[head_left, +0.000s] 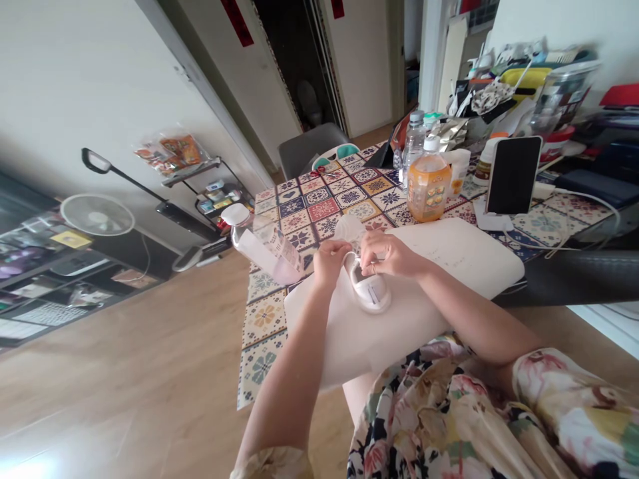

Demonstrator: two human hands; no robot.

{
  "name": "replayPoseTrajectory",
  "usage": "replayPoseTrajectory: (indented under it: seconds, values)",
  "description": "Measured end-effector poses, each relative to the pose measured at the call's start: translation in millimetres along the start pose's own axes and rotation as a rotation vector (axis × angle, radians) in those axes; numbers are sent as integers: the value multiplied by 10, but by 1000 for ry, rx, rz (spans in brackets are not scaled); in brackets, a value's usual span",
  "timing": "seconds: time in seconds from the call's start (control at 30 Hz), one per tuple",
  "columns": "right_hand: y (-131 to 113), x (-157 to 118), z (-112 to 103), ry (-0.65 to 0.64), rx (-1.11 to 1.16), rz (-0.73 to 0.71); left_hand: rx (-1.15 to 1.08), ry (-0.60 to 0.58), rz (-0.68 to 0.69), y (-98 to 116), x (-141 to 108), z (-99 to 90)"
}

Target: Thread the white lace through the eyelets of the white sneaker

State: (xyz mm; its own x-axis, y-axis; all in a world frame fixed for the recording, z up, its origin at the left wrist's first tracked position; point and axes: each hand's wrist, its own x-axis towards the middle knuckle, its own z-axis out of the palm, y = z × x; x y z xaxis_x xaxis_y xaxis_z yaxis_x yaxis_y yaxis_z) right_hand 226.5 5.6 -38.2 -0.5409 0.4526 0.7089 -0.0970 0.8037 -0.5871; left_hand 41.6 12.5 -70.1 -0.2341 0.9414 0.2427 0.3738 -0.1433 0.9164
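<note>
A small white shoe (372, 293) rests on a large white sheet (399, 346) at the table's near edge. Its rounded toe points toward me, and the dark opening faces up. At the far left rim, my left hand (329, 263) is closed in a pinch on the shoe's edge. My right hand (384, 254) pinches the opposite side of the rim, fingers curled inward. What lies between the fingertips is too small to make out. Just beyond the hands is a crumpled translucent piece (349, 228), partly hidden.
A clear plastic bottle with a white cap (264, 249) leans at the left on the patterned tablecloth (319, 199). An orange jar (428, 186), a water bottle (414, 136) and a phone on a stand (514, 176) stand at the right. Behind the table is a grey chair (312, 140).
</note>
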Motion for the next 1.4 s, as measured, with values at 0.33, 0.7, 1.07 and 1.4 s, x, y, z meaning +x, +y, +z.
replayPoseTrajectory:
  seconds: [0.33, 0.7, 1.07, 1.4]
  values:
    - [95, -7, -35, 10, -277, 106, -211, 38, 296, 195, -73, -288]
    - [-52, -87, -145, -36, 438, 239, 157, -402, 521, 360, -159, -386]
    - [-26, -7, -96, 113, 214, 498, -59, -474, 346, 299, -193, -283]
    - [18, -20, -96, -100, -33, 311, -218, -516, 248, 253, -190, -241]
